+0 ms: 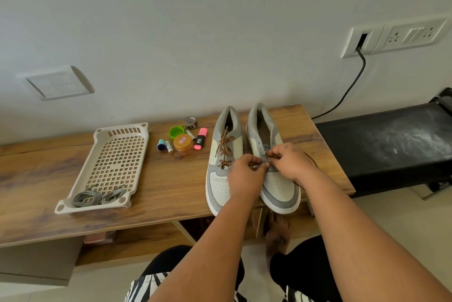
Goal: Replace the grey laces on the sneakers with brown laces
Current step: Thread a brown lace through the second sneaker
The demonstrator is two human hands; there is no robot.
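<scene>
Two grey-and-cream sneakers stand side by side on the wooden table [146, 179], toes toward me. The left sneaker [220, 179] carries a brown lace [223, 147] tied through its eyelets. Over the lower eyelets of the right sneaker [278, 186] both my hands meet. My left hand [247, 174] and my right hand [288, 162] each pinch a piece of brown lace [267, 158] between thumb and fingers. The upper eyelets of the right sneaker are bare. Two coiled grey laces [97, 197] lie in the near end of a beige perforated tray [117, 155].
Small items sit behind the sneakers: a pink highlighter [200, 139], an orange-lidded jar [183, 142], a green cap [176, 131], batteries [169, 147], a tape roll [191, 122]. A black bench [381, 145] adjoins the table's right. A black cable [347, 91] hangs from the wall socket.
</scene>
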